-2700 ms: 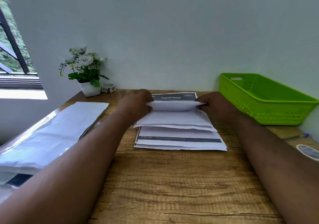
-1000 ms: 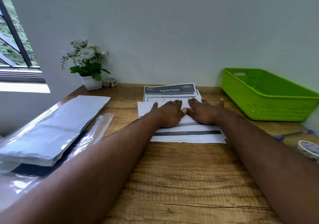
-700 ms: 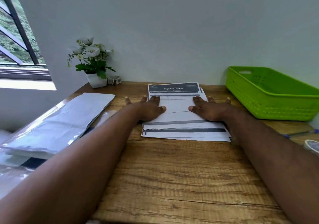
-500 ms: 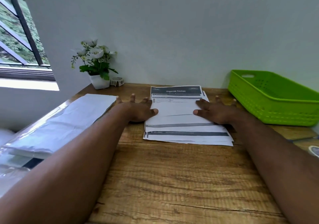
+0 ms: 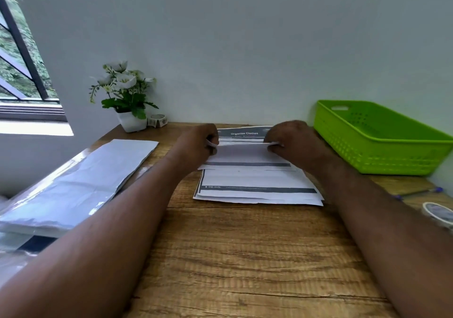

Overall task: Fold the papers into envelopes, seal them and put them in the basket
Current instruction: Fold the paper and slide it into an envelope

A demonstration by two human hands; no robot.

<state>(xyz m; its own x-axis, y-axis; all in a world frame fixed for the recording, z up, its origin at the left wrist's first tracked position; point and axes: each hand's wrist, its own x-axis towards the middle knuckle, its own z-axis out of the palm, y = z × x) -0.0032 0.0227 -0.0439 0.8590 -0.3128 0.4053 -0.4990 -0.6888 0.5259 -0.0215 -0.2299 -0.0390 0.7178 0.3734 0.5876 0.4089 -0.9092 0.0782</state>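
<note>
A stack of printed white papers (image 5: 257, 192) lies in the middle of the wooden desk. The top sheet (image 5: 245, 154) is folded over, its fold edge lifted at the far side. My left hand (image 5: 196, 143) pinches the left end of that folded sheet, and my right hand (image 5: 291, 141) pinches the right end. A pile of pale envelopes (image 5: 81, 183) in clear plastic lies at the left. The green plastic basket (image 5: 382, 156) stands at the right by the wall; nothing shows inside it.
A white pot with flowers (image 5: 127, 97) and a small tape roll (image 5: 158, 120) stand at the back left. A pen (image 5: 416, 192) and another tape roll (image 5: 438, 213) lie at the right edge. The wall is close behind the papers.
My hands were pressing flat on the folded sheet and slid apart along it. Now both have curled and pinch the sheet's far edge at its two ends.
</note>
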